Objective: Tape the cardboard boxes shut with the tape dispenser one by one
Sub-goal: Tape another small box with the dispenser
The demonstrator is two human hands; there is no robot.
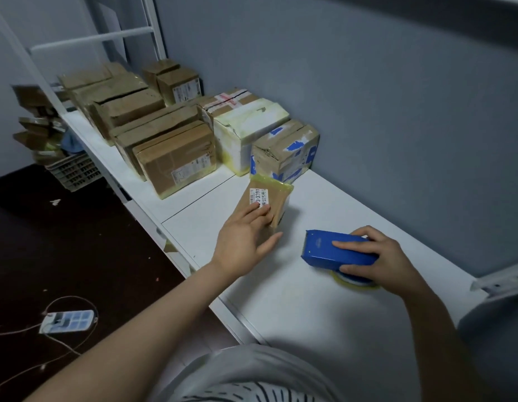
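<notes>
on the white worktop (310,314), near its front edge, a small cardboard box (276,198) lies flat, wrapped in glossy yellowish tape at its far end. its white label (259,197) carries a barcode and large digits that seem to start "3-33"; the remaining print is too small to read.

the left hand (246,242) reaches forward on a straight bare forearm. its fingers lie straight and flat on the box top, their tips over the label's near edge, and the thumb is splayed out to the right.

well apart from it, the right hand (379,256) clamps the blue tape dispenser (336,252). the fingers curl over its top and the thumb presses the near side. the dispenser is a boxy, smooth shell with a toothed cutter at its left end. it rests on the worktop with a yellowish tape roll (353,281) showing beneath it.

behind the small box, against the grey wall, stand larger boxes:
- a creased one patched with blue tape (287,150)
- a white, yellow-stained one (249,132)
- a row of brown cartons (176,161) with shipping labels too blurred to read
</notes>
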